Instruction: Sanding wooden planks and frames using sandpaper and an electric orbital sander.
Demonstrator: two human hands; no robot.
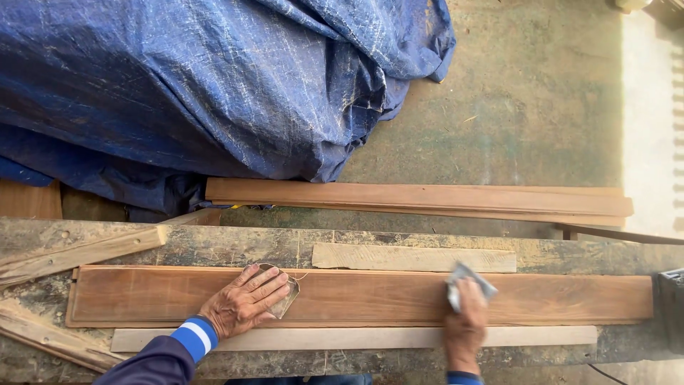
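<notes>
Reddish wood, a long plank [356, 296], lies flat on the dusty table [235, 246]. Left hand [242, 303] presses it open-palmed, pinning it; right hand [467, 321] grips crumpled sandpaper [467, 281] against its surface. Blue tarp [214, 85] heaps beyond.

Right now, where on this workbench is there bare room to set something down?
The brown plank is bare between the right hand and its right end. The pale strip along the front is bare there too. It is crowded around the left hand and the loose slats.
</notes>
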